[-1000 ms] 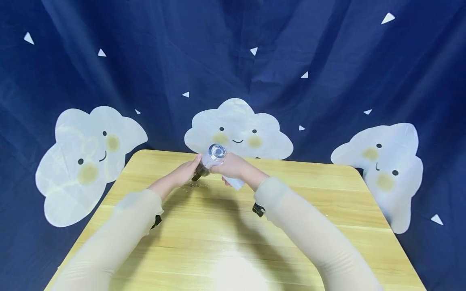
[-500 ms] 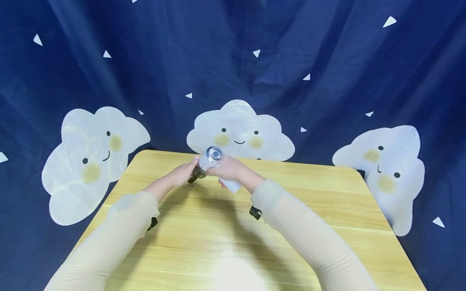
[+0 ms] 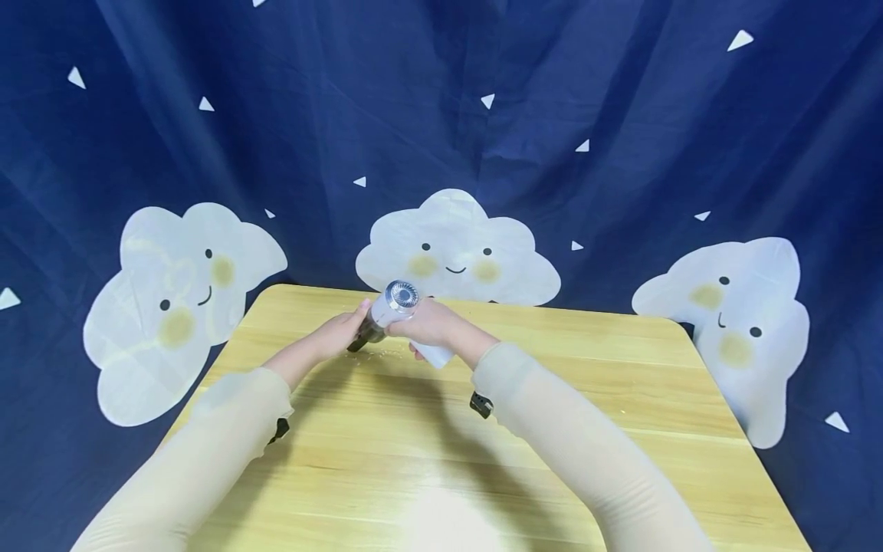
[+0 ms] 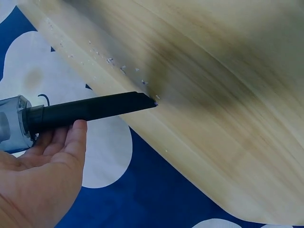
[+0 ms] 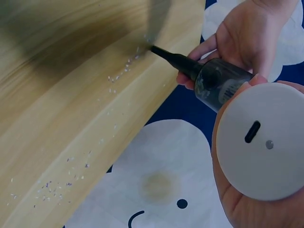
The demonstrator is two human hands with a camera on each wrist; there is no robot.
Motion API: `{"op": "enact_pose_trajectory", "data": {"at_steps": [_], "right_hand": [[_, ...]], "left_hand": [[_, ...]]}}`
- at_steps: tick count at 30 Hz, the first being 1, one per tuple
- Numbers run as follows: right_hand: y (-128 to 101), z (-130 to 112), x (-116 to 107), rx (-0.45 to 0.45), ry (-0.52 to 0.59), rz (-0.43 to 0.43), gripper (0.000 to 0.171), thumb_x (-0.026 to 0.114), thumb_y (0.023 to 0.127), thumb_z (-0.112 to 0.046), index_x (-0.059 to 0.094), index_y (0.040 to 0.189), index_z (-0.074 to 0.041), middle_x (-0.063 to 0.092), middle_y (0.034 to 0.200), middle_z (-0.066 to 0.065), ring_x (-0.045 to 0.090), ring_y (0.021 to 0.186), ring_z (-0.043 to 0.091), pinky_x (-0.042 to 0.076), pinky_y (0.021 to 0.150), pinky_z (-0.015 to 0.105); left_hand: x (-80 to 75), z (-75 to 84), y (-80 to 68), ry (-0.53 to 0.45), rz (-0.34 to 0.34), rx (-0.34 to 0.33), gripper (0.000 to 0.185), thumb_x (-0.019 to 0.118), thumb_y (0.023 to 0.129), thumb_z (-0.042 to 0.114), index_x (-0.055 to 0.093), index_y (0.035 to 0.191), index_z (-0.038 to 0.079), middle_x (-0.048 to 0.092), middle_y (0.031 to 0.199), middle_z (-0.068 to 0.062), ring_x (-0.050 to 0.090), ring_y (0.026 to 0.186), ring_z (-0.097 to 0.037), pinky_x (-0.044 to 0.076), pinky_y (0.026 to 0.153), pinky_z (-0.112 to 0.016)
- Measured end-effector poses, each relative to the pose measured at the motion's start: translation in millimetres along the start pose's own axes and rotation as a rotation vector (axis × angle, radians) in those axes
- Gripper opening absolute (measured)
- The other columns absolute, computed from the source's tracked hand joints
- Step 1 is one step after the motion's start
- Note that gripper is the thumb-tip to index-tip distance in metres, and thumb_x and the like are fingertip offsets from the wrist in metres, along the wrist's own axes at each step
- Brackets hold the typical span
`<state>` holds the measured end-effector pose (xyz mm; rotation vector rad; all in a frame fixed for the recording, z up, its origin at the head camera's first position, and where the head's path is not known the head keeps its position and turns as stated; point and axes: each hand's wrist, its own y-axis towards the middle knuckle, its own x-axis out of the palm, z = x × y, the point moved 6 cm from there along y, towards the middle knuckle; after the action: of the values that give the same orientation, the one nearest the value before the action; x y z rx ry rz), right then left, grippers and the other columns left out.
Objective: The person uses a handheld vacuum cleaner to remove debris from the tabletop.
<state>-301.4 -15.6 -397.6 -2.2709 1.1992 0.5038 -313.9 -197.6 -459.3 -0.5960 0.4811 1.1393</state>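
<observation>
A person in pale sleeves works a handheld vacuum [image 3: 395,303] at the far side of a wooden table [image 3: 621,368], against a blue cloth [image 3: 621,115] printed with 3 clouds.

The left hand [image 3: 339,331] cups the vacuum's front end from below, fingers lightly bent against the black nozzle [image 4: 90,110] where it joins the clear body; in the left wrist view the palm lies open under the tube, and the pictures do not settle whether the fingers close round it. The nozzle slants down and away from this hand, its tip touching or just above the wood.

Small pale crumbs [image 5: 124,70] lie scattered on the table just beyond the nozzle tip, with more strewn along the table's edge [image 5: 57,183].

The right hand [image 3: 428,322] grips the vacuum's white handle [image 3: 434,354], fingers curled round it, the round vented rear cap tilted up toward the head camera. In the right wrist view the handle's flat white base [image 5: 263,147] fills the near corner, a slot and a small dot on it, the thumb wrapped along its side.

The 2 hands sit close together with the vacuum between them, raised at the back and angled down to the left.
</observation>
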Motion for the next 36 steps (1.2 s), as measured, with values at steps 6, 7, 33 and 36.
{"op": "enact_pose_trajectory", "data": {"at_steps": [6,7,33,36], "right_hand": [[-3,-4,4,-0.044,-0.006,-0.05,0.038,0.071,0.09,-0.029,0.061,0.121,-0.01,0.064,0.08,0.015,0.061,0.053,0.022,0.053,0.046,0.03],[-3,-4,4,-0.043,-0.007,-0.054,0.037,0.071,0.09,-0.029,0.061,0.121,-0.01,0.064,0.08,0.015,0.061,0.053,0.022,0.053,0.046,0.03],[-20,-8,-10,-0.044,-0.088,-0.122,0.04,0.072,0.089,-0.027,0.06,0.124,-0.012,0.064,0.084,0.013,0.062,0.056,0.021,0.058,0.053,0.034],[-20,-9,-11,-0.035,-0.099,-0.122,0.036,0.072,0.09,-0.027,0.061,0.12,-0.01,0.065,0.086,0.017,0.061,0.055,0.02,0.058,0.053,0.033]], "left_hand": [[-1.2,-1.5,-7.6,0.033,0.014,-0.021,0.088,0.003,0.103,0.062,0.058,0.137,0.003,0.057,0.138,-0.022,0.046,0.133,-0.043,0.03,0.113,-0.059],[-1.2,-1.3,-8.7,0.038,0.015,-0.025,0.088,0.003,0.103,0.062,0.058,0.138,0.002,0.057,0.138,-0.023,0.047,0.133,-0.044,0.031,0.113,-0.059],[17.5,13.5,-18.2,0.038,0.069,-0.001,0.086,0.003,0.105,0.058,0.049,0.143,-0.005,0.054,0.138,-0.028,0.056,0.123,-0.044,0.041,0.107,-0.056],[18.1,13.5,-18.3,0.032,0.077,0.004,0.087,0.002,0.105,0.058,0.047,0.144,-0.005,0.054,0.139,-0.029,0.056,0.122,-0.044,0.04,0.107,-0.057]]}}
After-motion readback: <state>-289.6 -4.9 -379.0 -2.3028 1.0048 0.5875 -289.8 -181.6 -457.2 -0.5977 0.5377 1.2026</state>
